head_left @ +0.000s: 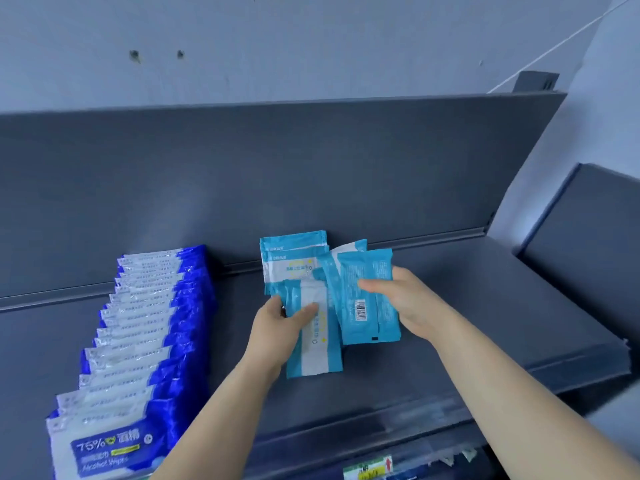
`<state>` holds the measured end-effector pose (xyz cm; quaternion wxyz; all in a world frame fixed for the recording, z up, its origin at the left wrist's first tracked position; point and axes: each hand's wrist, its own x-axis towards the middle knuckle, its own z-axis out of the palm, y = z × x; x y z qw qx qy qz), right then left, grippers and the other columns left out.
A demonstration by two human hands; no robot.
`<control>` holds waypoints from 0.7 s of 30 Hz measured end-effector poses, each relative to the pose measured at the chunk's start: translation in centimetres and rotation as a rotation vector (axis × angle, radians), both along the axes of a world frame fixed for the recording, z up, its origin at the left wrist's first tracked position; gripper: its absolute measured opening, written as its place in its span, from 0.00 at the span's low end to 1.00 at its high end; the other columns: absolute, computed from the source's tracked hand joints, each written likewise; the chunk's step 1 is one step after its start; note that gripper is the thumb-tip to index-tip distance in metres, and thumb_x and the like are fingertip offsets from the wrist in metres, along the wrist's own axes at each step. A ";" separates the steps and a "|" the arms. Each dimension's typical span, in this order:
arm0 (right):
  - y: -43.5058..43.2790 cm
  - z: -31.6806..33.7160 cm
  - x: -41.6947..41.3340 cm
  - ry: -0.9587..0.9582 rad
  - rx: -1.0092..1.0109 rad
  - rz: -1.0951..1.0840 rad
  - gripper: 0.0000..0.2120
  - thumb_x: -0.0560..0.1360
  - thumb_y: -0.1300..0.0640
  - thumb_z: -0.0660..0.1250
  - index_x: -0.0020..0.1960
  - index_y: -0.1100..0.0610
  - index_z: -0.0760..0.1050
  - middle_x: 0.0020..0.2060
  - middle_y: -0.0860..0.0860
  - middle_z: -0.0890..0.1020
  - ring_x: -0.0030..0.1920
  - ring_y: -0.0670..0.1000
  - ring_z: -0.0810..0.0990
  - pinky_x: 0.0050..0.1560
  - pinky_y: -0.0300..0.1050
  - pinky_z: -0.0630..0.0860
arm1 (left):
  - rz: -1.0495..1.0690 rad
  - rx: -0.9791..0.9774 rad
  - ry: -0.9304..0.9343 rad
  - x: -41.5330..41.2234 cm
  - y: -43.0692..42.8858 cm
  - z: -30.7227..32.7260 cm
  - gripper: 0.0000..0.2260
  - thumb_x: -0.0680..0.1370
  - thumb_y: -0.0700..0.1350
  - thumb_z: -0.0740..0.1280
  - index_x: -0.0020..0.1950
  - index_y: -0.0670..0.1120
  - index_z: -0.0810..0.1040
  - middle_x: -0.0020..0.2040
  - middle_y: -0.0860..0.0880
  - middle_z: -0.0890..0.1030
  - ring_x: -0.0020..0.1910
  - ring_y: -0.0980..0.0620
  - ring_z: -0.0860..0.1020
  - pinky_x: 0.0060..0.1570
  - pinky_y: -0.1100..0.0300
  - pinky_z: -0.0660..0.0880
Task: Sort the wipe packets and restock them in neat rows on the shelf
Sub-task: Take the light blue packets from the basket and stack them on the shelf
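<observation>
In the middle of the grey shelf (485, 306), the left hand (277, 323) pinches a white-striped packet (315, 344) near its upper end, thumb on the front and fingers behind. Just to the right, the right hand (401, 299) grips a barcode packet (363, 306) with its thumb across the face, and more light-blue edges fan out behind it. A third light-blue packet (294, 258) stands against the back panel. On the left, a tidy row of dark-blue alcohol wipes (145, 334) runs from near to far.
</observation>
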<state>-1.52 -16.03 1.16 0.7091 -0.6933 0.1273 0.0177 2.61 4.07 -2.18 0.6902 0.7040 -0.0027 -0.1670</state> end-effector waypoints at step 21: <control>-3.8 -2.2 6.9 0.245 -0.126 0.136 0.07 0.77 0.59 0.67 0.54 0.57 0.79 0.48 0.53 0.86 0.49 0.55 0.84 0.57 0.57 0.78 | 0.315 0.560 -0.193 2.3 0.5 -2.3 0.19 0.75 0.53 0.69 0.64 0.55 0.69 0.55 0.57 0.77 0.50 0.56 0.77 0.45 0.58 0.73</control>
